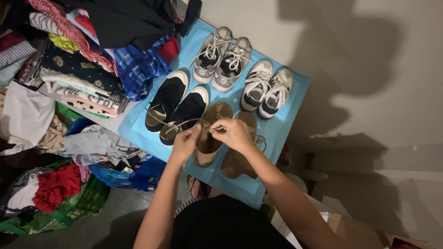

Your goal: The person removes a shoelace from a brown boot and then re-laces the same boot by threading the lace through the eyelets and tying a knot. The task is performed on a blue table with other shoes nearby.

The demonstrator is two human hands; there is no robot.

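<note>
1. Over the blue mat (277, 133), we are holding both hands above the tan shoes (210, 138).
2. Our left hand (184, 144) is pinching a lace (177, 123).
3. Our right hand (235, 133) is pinching the same lace's other end.
4. Black slip-ons (175, 106) are lying just left of the tan shoes on the mat.
5. Grey sneakers (221, 57) and striped sneakers (267, 87) are sitting at the mat's far edge.
6. Clothes (78, 69) are piling up left of the mat.

**Both hands meet, fingers pinched**

Your two bare forearms reach up from the bottom of the view and angle toward each other. Your left hand (185, 142) has its fingers curled and its fingertips pinched together. Your right hand (233, 133) sits just beside it, slightly higher, knuckles up, fingers bent and pinching too. The fingertips of both hands nearly touch.
</note>
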